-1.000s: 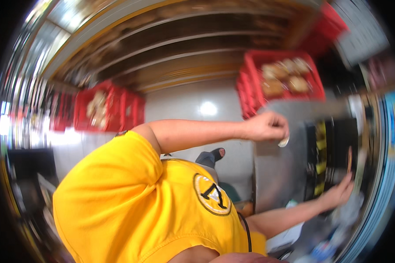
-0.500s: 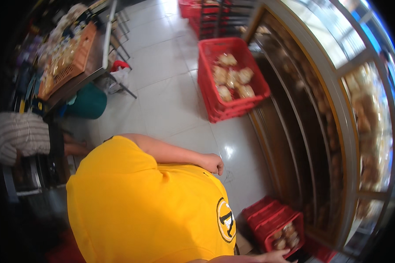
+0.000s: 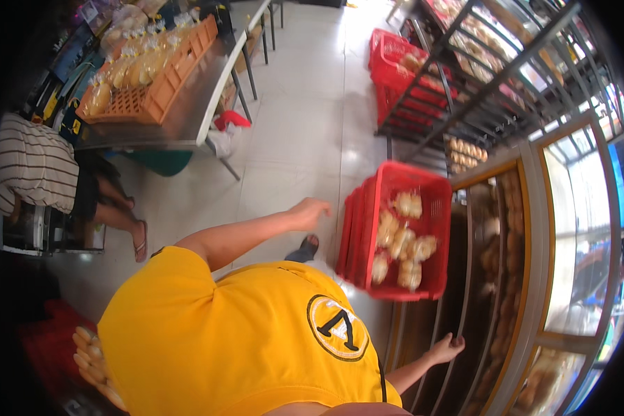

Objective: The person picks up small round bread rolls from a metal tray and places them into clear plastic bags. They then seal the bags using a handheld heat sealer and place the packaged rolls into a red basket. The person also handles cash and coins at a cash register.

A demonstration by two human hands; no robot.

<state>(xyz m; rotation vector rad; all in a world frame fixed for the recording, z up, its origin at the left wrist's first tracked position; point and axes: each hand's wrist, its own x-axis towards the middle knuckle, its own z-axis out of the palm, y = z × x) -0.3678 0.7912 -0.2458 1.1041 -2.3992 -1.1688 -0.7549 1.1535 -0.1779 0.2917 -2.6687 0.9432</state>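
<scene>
My left hand (image 3: 310, 213) is held out in front of me, empty, its fingers loosely bent and apart. Just right of it stands a stack of red plastic crates (image 3: 353, 243), not touched by the hand. Inside the top crate lie several clear bags of round bread (image 3: 401, 243). Lower right, my right hand (image 3: 448, 349) hangs beside the shelves of a display cabinet (image 3: 464, 277), below the crate stack. Its fingers are half curled, with nothing visible in them; whether it touches a shelf, I cannot tell.
A person in a striped shirt (image 3: 35, 156) is at the left. Beyond, an orange crate (image 3: 163, 104) of bagged bread sits on a metal table (image 3: 187, 135). A dark metal rack (image 3: 423, 111) and more red crates (image 3: 385, 59) are at the far right. Bread rolls (image 3: 93, 360) lie lower left.
I have moved forward and turned, so the crate stack is now nearer and lower in view. The left hand has reached further forward; the right hand has left the lower crate of bread.
</scene>
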